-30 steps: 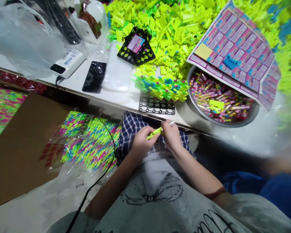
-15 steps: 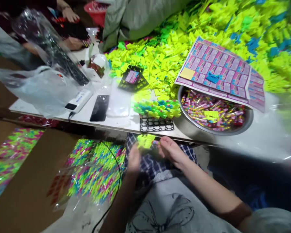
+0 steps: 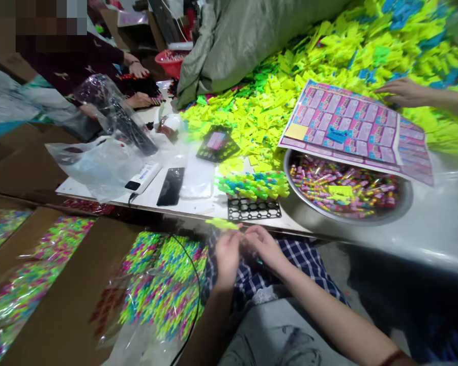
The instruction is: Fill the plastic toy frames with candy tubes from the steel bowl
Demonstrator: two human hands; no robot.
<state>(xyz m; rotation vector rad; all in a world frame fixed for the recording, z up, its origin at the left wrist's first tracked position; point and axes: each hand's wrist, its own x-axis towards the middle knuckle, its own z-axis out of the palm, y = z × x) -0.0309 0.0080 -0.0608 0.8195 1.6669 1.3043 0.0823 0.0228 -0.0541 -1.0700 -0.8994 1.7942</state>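
Note:
Over the lap, just below the table's front edge, my left hand (image 3: 228, 254) is closed on a flat neon-yellow plastic piece (image 3: 222, 223). The piece sticks out past the fingertips to the left. My right hand (image 3: 266, 248) is right beside it, its thumb and fingers pinched together and almost meeting the left fingertips. Whatever the right fingers grip is hidden. On the table above my hands, a black grid rack (image 3: 254, 208) carries several green, yellow and blue pieces (image 3: 253, 184). A metal bowl (image 3: 404, 201) of small pink-labelled tubes (image 3: 354, 189) stands to the right.
A printed label sheet (image 3: 351, 122) overlaps the bowl. Behind lies a large heap of yellow pieces (image 3: 248, 119). Left are a phone (image 3: 170, 186), a white cabled device (image 3: 144, 179) and plastic bags. Cartons (image 3: 57, 295) hold bagged pieces. Another person's hand (image 3: 404, 92) reaches in from the right.
My hands have drawn together, and the yellow piece now appears flatter. The pink tube seen at my right fingers is hidden. Another person's hand has appeared over the heap; the view has shifted.

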